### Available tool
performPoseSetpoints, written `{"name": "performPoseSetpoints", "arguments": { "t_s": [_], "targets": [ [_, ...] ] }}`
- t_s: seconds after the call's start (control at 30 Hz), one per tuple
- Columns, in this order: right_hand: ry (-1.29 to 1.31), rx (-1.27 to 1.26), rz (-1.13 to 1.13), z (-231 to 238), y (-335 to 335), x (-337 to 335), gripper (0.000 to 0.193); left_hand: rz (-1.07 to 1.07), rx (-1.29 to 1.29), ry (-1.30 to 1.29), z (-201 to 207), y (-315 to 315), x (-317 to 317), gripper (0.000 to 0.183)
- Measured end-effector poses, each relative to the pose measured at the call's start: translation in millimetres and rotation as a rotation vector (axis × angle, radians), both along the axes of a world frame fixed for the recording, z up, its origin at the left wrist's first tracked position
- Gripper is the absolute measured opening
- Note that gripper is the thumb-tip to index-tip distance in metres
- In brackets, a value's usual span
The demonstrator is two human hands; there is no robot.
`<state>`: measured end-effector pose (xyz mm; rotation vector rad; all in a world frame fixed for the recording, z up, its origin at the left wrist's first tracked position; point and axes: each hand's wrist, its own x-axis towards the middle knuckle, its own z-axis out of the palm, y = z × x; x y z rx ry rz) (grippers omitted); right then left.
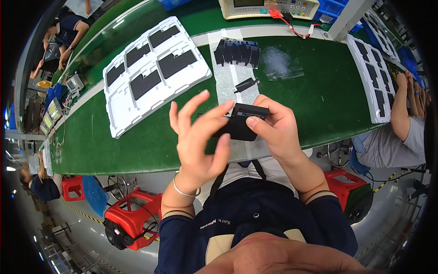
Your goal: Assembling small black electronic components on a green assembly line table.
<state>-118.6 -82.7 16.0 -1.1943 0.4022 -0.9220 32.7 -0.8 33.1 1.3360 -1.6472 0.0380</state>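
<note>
Navy short-sleeved shirt with beige trim (278, 214), lower middle of frame, nearest the camera. Bare left hand (200, 144), centre: fingers loosely spread, thumb and index apart; fingertips overlap the left side of the piece, contact can't be told. Bare right hand (282, 130), right of centre: thumb on the near face, fingers behind, pinching the flat black slab with a stepped outline and small pale print (239, 129), mid-frame, just above the bench's near edge.

Handling, judged by look: probably modest weight for its size, stiff along the thicker printed edge, maybe softer across the broad face. Smooth wrap could slip a bit; bending or denting looks risky. Best hold: thumb and fingers across the thicker edge at upper right, second hand supporting the left side, no hard squeeze mid-face.

Beyond: translucent whitish sheet (223, 90) on the green bench top (319, 96), with a small black narrow piece (246, 85) on it. Further up: row of glossy dark strips (237, 54), crumpled clear film pile (277, 61) beside. Upper left: white moulded plastic tray (119, 119) holding black stepped slabs (177, 63). Top edge: beige boxy instrument (269, 10), red lead attached.
</note>
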Motion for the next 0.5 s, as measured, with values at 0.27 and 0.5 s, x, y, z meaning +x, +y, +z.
{"name": "performPoseSetpoints", "arguments": {
  "t_s": [0.27,0.5],
  "targets": [
    [0.036,0.136,0.133,1,-8,-4,0.012,-0.321,0.447,0.651,25,-20,26,0.016],
    [0.040,0.139,0.156,-1,-10,-4,0.014,-0.452,0.767,0.976,24,-28,28,0.012]
  ]
}}
